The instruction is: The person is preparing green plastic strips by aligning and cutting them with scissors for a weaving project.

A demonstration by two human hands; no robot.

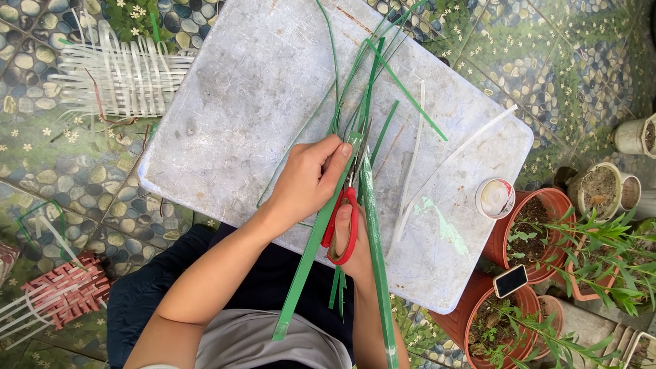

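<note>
Here, seen from my head camera, my left hand point(311, 179) pinches a bundle of green strips point(365, 130), fingers closed round it. The strips' long axis runs away from me across the grey board point(232, 96). My right hand point(355, 249), just behind, has fingers through the handles of one pair of red scissors point(342, 222), whose blades point up along the strips. How far the blades gape I cannot tell. Two white strips point(413, 160) lie to the right.

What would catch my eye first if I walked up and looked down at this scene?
Probably the red-handled scissors in the right hand, cutting along green plastic strips that the left hand pins against a scuffed white board at centre. A half-woven white strip mat lies top left on the pebble-patterned floor, and terracotta plant pots crowd the lower right.
</note>
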